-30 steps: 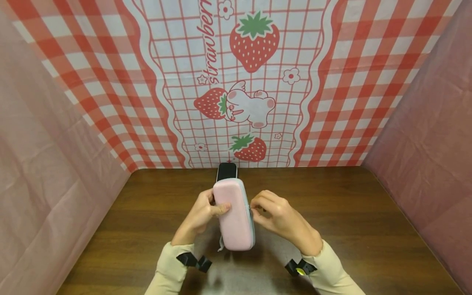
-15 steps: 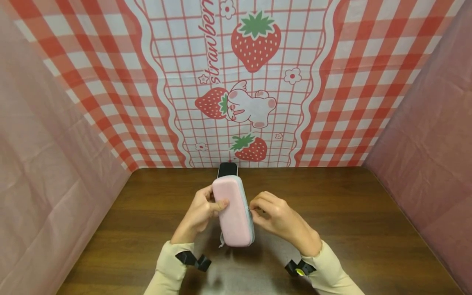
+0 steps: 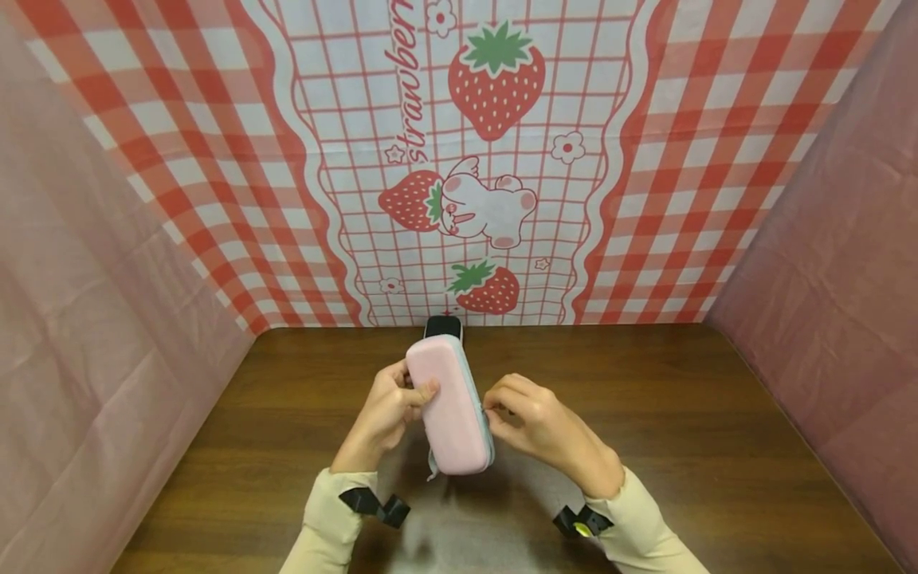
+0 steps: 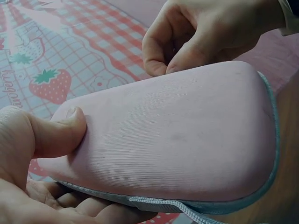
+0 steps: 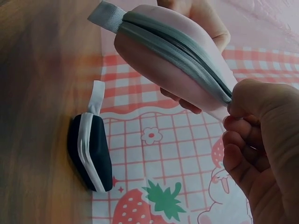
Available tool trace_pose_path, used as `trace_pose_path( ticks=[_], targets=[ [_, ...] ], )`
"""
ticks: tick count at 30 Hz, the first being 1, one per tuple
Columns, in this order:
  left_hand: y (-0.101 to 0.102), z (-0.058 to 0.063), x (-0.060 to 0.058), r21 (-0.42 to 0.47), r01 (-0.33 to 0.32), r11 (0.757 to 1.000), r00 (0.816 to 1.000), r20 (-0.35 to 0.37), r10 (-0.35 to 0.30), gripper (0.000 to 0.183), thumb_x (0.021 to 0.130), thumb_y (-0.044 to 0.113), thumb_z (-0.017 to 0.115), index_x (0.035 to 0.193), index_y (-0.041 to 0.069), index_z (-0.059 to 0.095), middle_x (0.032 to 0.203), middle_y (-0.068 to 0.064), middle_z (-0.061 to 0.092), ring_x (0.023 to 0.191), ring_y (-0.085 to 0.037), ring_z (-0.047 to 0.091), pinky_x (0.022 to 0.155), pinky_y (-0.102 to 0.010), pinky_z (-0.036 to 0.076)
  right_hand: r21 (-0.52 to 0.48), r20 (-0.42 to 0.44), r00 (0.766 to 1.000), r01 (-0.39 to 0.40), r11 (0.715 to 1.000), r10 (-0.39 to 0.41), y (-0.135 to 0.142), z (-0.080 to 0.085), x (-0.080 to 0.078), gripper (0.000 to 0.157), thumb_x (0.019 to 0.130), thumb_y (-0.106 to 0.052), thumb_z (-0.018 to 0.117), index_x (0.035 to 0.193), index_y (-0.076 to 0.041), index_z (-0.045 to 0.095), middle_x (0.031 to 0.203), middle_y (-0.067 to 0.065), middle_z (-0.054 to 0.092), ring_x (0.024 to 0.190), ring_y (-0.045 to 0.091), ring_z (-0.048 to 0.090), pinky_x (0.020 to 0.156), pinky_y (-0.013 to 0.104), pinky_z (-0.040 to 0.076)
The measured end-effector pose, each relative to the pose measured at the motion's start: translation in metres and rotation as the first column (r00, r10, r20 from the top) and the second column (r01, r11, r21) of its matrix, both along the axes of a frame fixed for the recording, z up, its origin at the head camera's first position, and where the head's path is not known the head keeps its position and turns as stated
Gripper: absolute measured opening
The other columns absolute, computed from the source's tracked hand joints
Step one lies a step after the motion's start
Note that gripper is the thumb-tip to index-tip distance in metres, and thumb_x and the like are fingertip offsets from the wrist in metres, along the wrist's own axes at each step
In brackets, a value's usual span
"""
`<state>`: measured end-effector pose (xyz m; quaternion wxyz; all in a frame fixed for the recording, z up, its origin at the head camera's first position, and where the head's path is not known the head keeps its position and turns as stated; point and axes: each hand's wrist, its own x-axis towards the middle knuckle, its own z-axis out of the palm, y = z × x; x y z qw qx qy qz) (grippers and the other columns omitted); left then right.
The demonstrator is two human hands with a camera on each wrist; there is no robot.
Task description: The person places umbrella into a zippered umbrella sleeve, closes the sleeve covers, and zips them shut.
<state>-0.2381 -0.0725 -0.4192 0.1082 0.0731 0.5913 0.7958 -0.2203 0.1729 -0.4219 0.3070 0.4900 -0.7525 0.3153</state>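
A pale pink hard-shell zip case (image 3: 455, 422) is held up above the table, tilted. My left hand (image 3: 383, 410) grips its left side, thumb on the pink face and the other fingers underneath, as the left wrist view shows. My right hand (image 3: 548, 426) pinches at the grey-blue zipper on the right edge; the fingers hide the zip pull. In the right wrist view, a dark gap runs along the zipper (image 5: 177, 49) between the fabric tab (image 5: 107, 16) and my right fingertips. A grey strap (image 4: 163, 204) hangs along the case's other edge.
Behind the pink case, a smaller black case (image 5: 100, 149) with a white zipper band stands on the wooden table (image 3: 645, 446), close to the back. A strawberry-print checked cloth (image 3: 495, 215) rises at the back, with pink cloth (image 3: 825, 303) at both sides.
The pink case and my left hand have shifted slightly away from me and to the left, with the case tilting more. My right hand stays nearly in place, pinching at the zipper throughout.
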Motion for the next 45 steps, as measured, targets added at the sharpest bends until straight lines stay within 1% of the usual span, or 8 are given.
trace_pose_path(
  ticks=[8, 16, 21, 27, 33, 35, 40, 45],
  targets=[
    [-0.0002, -0.0004, -0.0008, 0.02, -0.009, 1.0, 1.0, 0.019, 0.009, 0.034, 0.093, -0.005, 0.061, 0.126, -0.01, 0.052, 0.094, -0.005, 0.065, 0.082, -0.016, 0.07, 0.071, -0.034, 0.062, 0.006, -0.003, 1.0, 0.015, 1.0, -0.015, -0.0004, -0.0004, 0.0002, 0.018, 0.078, 0.007, 0.072, 0.091, -0.004, 0.068, 0.091, 0.002, 0.065, 0.08, 0.009, 0.059, 0.069, 0.012, 0.05],
    [-0.0021, 0.0003, -0.0007, 0.053, -0.01, 0.999, 0.999, 0.036, 0.008, 0.035, 0.095, -0.002, 0.06, 0.128, -0.01, 0.049, 0.094, -0.004, 0.067, 0.082, -0.016, 0.071, 0.072, -0.034, 0.062, 0.01, 0.004, 1.0, 0.017, 1.0, -0.017, -0.0005, 0.0, 0.0011, 0.019, 0.078, 0.009, 0.071, 0.092, -0.004, 0.068, 0.092, 0.002, 0.065, 0.081, 0.008, 0.06, 0.07, 0.012, 0.05],
    [-0.0033, 0.0018, -0.0005, 0.059, -0.019, 0.998, 0.999, 0.045, 0.016, 0.035, 0.097, -0.001, 0.059, 0.129, -0.01, 0.048, 0.095, -0.005, 0.067, 0.082, -0.016, 0.072, 0.072, -0.035, 0.062, 0.016, 0.013, 1.0, 0.023, 1.0, -0.023, -0.0005, 0.0004, 0.0021, 0.021, 0.078, 0.01, 0.072, 0.093, -0.004, 0.068, 0.093, 0.002, 0.065, 0.081, 0.008, 0.059, 0.068, 0.013, 0.051],
    [-0.0037, 0.0029, -0.001, 0.063, -0.03, 0.998, 0.998, 0.052, 0.027, 0.036, 0.097, -0.001, 0.059, 0.131, -0.01, 0.048, 0.095, -0.005, 0.067, 0.082, -0.016, 0.072, 0.072, -0.034, 0.062, 0.021, 0.012, 0.999, 0.03, 0.999, -0.03, -0.0007, 0.0011, 0.0021, 0.019, 0.08, 0.009, 0.072, 0.094, -0.004, 0.068, 0.093, 0.001, 0.064, 0.081, 0.008, 0.059, 0.066, 0.017, 0.052],
    [-0.0039, 0.0021, -0.0013, 0.07, -0.058, 0.996, 0.997, 0.051, 0.054, 0.04, 0.097, -0.001, 0.06, 0.134, -0.011, 0.046, 0.096, -0.005, 0.067, 0.082, -0.016, 0.072, 0.071, -0.035, 0.062, 0.019, 0.012, 1.0, 0.019, 1.0, -0.019, -0.0016, 0.0011, 0.0015, 0.022, 0.078, 0.011, 0.073, 0.094, -0.004, 0.068, 0.093, 0.002, 0.065, 0.08, 0.009, 0.06, 0.065, 0.019, 0.054],
    [-0.0042, 0.0019, -0.0015, 0.079, -0.072, 0.994, 0.996, 0.049, 0.068, 0.04, 0.097, -0.001, 0.06, 0.134, -0.012, 0.046, 0.096, -0.005, 0.067, 0.081, -0.016, 0.072, 0.071, -0.034, 0.062, 0.012, 0.007, 1.0, 0.014, 1.0, -0.014, -0.0016, 0.0014, 0.0013, 0.021, 0.079, 0.011, 0.073, 0.094, -0.003, 0.068, 0.093, 0.003, 0.065, 0.08, 0.009, 0.06, 0.065, 0.019, 0.054],
    [-0.0053, 0.0021, -0.0017, 0.096, -0.093, 0.991, 0.995, 0.039, 0.09, 0.041, 0.098, 0.0, 0.06, 0.134, -0.012, 0.045, 0.096, -0.005, 0.067, 0.08, -0.015, 0.071, 0.071, -0.033, 0.061, -0.001, 0.006, 1.0, 0.004, 1.0, -0.004, -0.0007, 0.0022, 0.0015, 0.016, 0.081, 0.008, 0.071, 0.093, -0.002, 0.069, 0.093, 0.003, 0.066, 0.081, 0.009, 0.061, 0.067, 0.016, 0.054],
    [-0.0062, 0.0026, -0.0027, 0.103, -0.101, 0.989, 0.994, 0.044, 0.097, 0.04, 0.098, 0.001, 0.059, 0.134, -0.011, 0.045, 0.093, -0.003, 0.068, 0.076, -0.013, 0.071, 0.069, -0.032, 0.061, -0.003, -0.008, 1.0, 0.002, 1.0, -0.002, -0.0009, 0.0022, 0.0014, 0.018, 0.08, 0.009, 0.073, 0.093, -0.002, 0.069, 0.093, 0.003, 0.066, 0.081, 0.009, 0.061, 0.069, 0.014, 0.053]
  ],
)
